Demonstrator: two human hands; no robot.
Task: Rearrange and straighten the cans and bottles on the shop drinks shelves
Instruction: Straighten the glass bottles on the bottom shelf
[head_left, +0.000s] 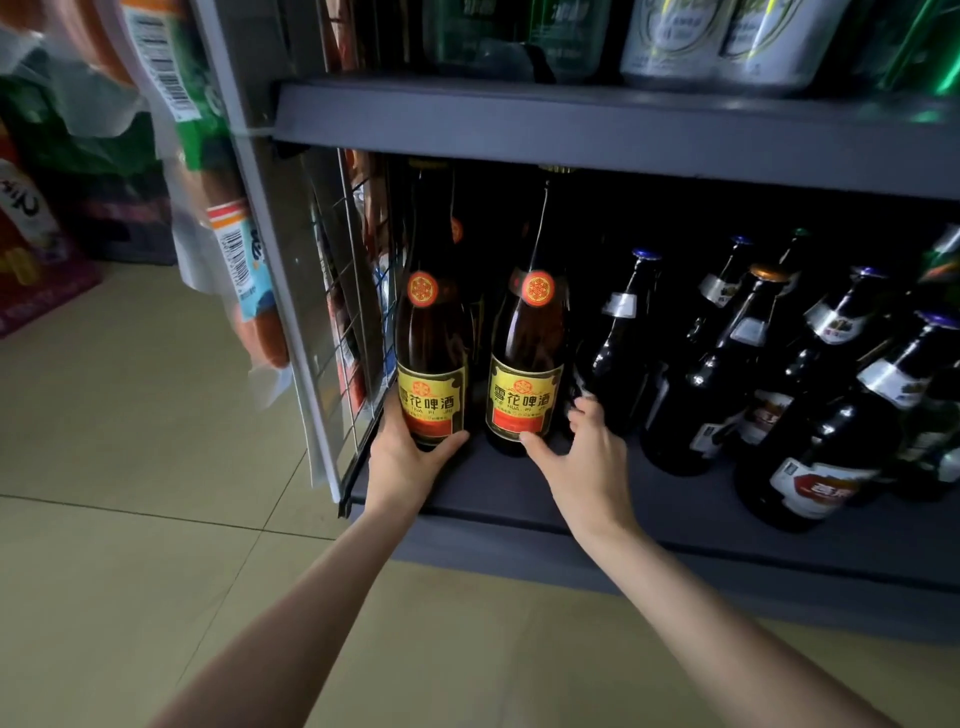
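Two tall brown beer bottles with yellow-and-red labels stand upright side by side at the left end of the dark bottom shelf. My left hand cups the base of the left bottle, thumb under its label. My right hand wraps the base of the right bottle, with the thumb on its front and the fingers behind it. More bottles of this kind stand in the dark behind them.
Several dark bottles with silver neck foil crowd the shelf to the right, one red-labelled bottle nearest the front edge. A wire side panel closes the left end. Cans sit on the upper shelf. Snack packets hang at left above the tiled floor.
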